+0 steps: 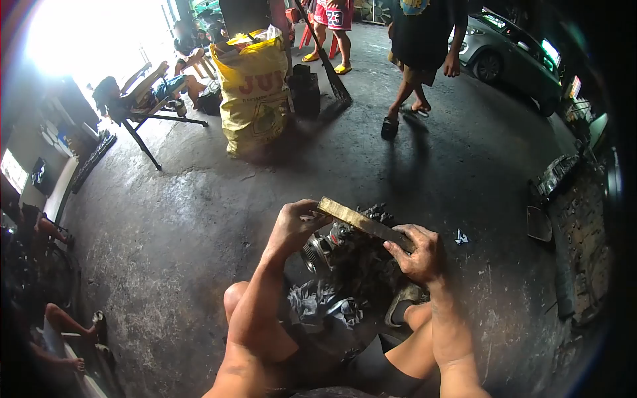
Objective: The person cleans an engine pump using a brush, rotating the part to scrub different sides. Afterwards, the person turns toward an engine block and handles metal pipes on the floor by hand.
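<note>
Grey, scuffed concrete floor [172, 219] spreads under the whole scene, a workshop seen from a seated person's own viewpoint. At the far left edge, bare legs [70, 325] of someone else stretch inward. Further up, a person [169, 86] leans back on a low reclining chair [149, 118]. Next comes a tall yellow sack [252, 99], upright and filled to the top, with dark blocks [304, 93] just beside it.

Nearer, the wearer's left hand [298, 222] is partly closed, its fingers curled around the left end of a narrow bar [360, 221]. The bar is raised above the floor, tilted down to the right, yellowish tan at its left end and greyer towards the right. Below it lie a ribbed metal part [318, 253], a crumpled grey-white cloth [322, 305] and a dark heap [365, 268] too shadowy to make out. The right hand [419, 253] grips the bar's right end, thumb on the near side, fingers bent over the top.

Behind, a broom [335, 86] slants to the floor, near a person in red shorts [334, 18]; further right stands a person in a dark shirt [428, 33]. A small white scrap [460, 236] lies right of the right hand. A silver car [507, 53] is parked at upper right, and dirty vehicle parts [577, 232] line the right edge.
</note>
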`<state>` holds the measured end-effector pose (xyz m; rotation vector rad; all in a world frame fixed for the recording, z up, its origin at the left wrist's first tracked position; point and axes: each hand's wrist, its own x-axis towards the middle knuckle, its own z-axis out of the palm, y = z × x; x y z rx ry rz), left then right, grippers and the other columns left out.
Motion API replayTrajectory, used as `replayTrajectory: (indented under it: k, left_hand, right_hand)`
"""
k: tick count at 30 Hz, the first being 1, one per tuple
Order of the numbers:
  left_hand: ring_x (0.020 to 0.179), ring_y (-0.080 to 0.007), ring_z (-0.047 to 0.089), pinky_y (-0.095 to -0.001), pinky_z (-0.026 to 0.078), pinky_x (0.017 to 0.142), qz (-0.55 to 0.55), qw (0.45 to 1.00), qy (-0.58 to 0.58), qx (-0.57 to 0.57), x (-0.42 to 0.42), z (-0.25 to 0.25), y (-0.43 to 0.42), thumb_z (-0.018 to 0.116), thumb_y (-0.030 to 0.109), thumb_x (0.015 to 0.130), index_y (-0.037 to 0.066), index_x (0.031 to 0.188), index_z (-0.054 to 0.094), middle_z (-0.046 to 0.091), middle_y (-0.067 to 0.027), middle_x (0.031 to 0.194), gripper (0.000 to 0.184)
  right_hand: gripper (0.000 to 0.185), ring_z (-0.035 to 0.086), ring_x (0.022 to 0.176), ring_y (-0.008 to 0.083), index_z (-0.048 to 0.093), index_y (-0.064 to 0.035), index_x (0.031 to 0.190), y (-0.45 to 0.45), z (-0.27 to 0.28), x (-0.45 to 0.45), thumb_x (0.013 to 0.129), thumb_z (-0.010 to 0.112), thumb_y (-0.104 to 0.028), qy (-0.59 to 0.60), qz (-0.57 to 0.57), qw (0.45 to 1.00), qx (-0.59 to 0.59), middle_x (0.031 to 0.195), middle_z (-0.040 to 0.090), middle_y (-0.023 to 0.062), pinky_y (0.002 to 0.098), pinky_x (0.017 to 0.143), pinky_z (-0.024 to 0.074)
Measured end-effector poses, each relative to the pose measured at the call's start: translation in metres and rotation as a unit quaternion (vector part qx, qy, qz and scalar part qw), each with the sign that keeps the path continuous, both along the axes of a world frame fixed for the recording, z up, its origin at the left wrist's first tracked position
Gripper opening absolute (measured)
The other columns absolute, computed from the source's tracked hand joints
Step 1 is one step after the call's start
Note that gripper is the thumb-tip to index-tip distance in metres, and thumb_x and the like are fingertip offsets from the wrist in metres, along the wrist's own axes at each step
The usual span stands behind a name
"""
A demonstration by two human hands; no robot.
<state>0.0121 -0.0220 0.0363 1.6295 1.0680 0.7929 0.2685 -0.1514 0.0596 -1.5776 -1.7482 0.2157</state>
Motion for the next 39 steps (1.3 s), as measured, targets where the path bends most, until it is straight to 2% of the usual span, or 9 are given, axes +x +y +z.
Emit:
replayTrajectory:
  k: [4,8,13,18,21,23,26,31,39]
  left_hand:
    - [0.088,-0.0202,0.069,-0.0341,0.054,0.079,0.010,0.995,-0.010,0.103,0.005,-0.012,0.007,0.079,0.025,0.083,0.001,0.105,0.073,0.074,-0.0140,0.096,0.033]
    - [0.084,-0.0192,0.069,-0.0336,0.053,0.077,0.030,0.999,0.020,0.030,0.006,0.006,-0.004,0.078,0.022,0.084,0.001,0.102,0.074,0.074,-0.0123,0.093,0.029]
    - [0.080,-0.0172,0.068,-0.0329,0.052,0.070,0.016,0.998,0.045,0.043,0.007,0.008,-0.003,0.077,0.022,0.085,0.000,0.101,0.074,0.074,-0.0121,0.091,0.027]
    - [0.080,-0.0189,0.069,-0.0333,0.053,0.071,0.036,0.997,0.016,0.063,0.009,-0.007,-0.001,0.078,0.023,0.085,0.000,0.099,0.075,0.074,-0.0125,0.088,0.027]
    - [0.078,-0.0186,0.067,-0.0336,0.052,0.071,0.025,0.996,-0.020,0.089,0.006,-0.015,0.004,0.078,0.025,0.084,0.000,0.098,0.076,0.074,-0.0130,0.088,0.029]
    - [0.080,-0.0146,0.064,-0.0328,0.050,0.074,0.025,0.992,0.036,0.114,0.004,-0.009,0.004,0.079,0.029,0.082,0.003,0.098,0.076,0.074,-0.0095,0.087,0.031]
    - [0.084,-0.0147,0.068,-0.0311,0.053,0.076,0.019,0.998,0.013,0.054,0.001,-0.006,0.000,0.078,0.028,0.085,0.001,0.102,0.075,0.075,-0.0116,0.092,0.032]
    - [0.088,-0.0180,0.070,-0.0342,0.055,0.082,0.068,0.989,0.070,0.107,-0.005,-0.007,-0.001,0.076,0.028,0.087,0.001,0.103,0.074,0.075,-0.0124,0.097,0.032]
    - [0.087,-0.0196,0.070,-0.0344,0.055,0.081,0.111,0.983,0.080,0.123,-0.023,0.003,0.012,0.075,0.027,0.088,0.003,0.102,0.075,0.075,-0.0112,0.095,0.028]
  right_hand:
    - [0.031,0.070,0.083,0.0371,0.070,-0.0047,0.100,0.003,-0.008,0.006,0.080,0.078,-0.027,-0.025,0.006,0.999,0.040,0.090,0.071,0.0179,0.0411,0.070,0.0563]
    - [0.031,0.070,0.082,0.0372,0.070,-0.0051,0.101,0.001,-0.009,0.006,0.081,0.077,-0.027,0.000,-0.004,1.000,0.005,0.090,0.071,0.0175,0.0411,0.071,0.0565]
    - [0.030,0.070,0.081,0.0371,0.070,-0.0041,0.099,0.000,-0.010,0.008,0.082,0.077,-0.027,-0.001,-0.002,1.000,0.003,0.090,0.070,0.0177,0.0415,0.069,0.0563]
    - [0.031,0.070,0.080,0.0370,0.070,-0.0015,0.098,0.001,-0.009,0.006,0.081,0.078,-0.025,-0.004,-0.015,1.000,0.005,0.089,0.070,0.0180,0.0411,0.068,0.0562]
    - [0.030,0.070,0.081,0.0364,0.070,-0.0006,0.098,0.000,-0.006,0.000,0.079,0.079,-0.023,0.069,-0.028,0.997,-0.034,0.089,0.070,0.0186,0.0403,0.071,0.0561]
    - [0.030,0.070,0.086,0.0365,0.070,0.0011,0.096,0.006,-0.021,0.007,0.080,0.080,-0.022,0.043,-0.021,0.999,-0.005,0.091,0.070,0.0206,0.0413,0.077,0.0551]
    - [0.031,0.069,0.084,0.0381,0.070,0.0015,0.096,0.012,-0.031,0.010,0.083,0.078,-0.025,0.005,-0.070,0.997,0.017,0.091,0.070,0.0220,0.0411,0.074,0.0544]
    - [0.028,0.069,0.082,0.0372,0.069,-0.0010,0.099,0.016,-0.040,0.021,0.086,0.075,-0.025,0.022,-0.115,0.992,-0.040,0.089,0.070,0.0203,0.0415,0.071,0.0540]
    - [0.023,0.069,0.075,0.0329,0.069,-0.0016,0.096,0.009,-0.028,0.007,0.085,0.075,-0.021,0.030,-0.071,0.995,-0.070,0.082,0.069,0.0170,0.0403,0.068,0.0528]
